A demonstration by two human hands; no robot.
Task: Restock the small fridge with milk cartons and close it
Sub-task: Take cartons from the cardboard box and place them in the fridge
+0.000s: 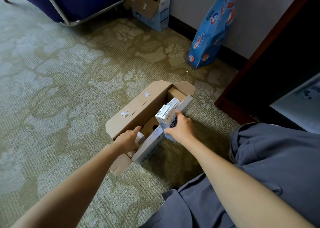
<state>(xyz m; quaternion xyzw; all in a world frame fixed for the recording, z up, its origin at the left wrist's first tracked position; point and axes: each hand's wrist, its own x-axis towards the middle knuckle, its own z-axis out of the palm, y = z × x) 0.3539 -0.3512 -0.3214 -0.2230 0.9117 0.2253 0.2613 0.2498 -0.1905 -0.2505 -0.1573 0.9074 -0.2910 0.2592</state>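
Observation:
An open cardboard box (138, 106) lies on the carpet in the middle of the head view. My right hand (181, 129) is shut on a white and blue milk carton (166, 116), held upright just above the box's near wall. My left hand (129, 139) reaches into the box's near end and grips another milk carton (140, 137), which is mostly hidden by my fingers. More cartons (173, 102) remain at the box's far end. A pale fridge door (301, 104) shows at the right edge, inside a dark wooden cabinet (259, 57).
A second, open milk box (152, 7) stands against the wall at the back. A blue plastic bag (213, 30) leans on the wall beside the cabinet. A blue cart with a metal frame (72, 4) sits at the upper left. My grey-clad knees (268, 158) are at the lower right.

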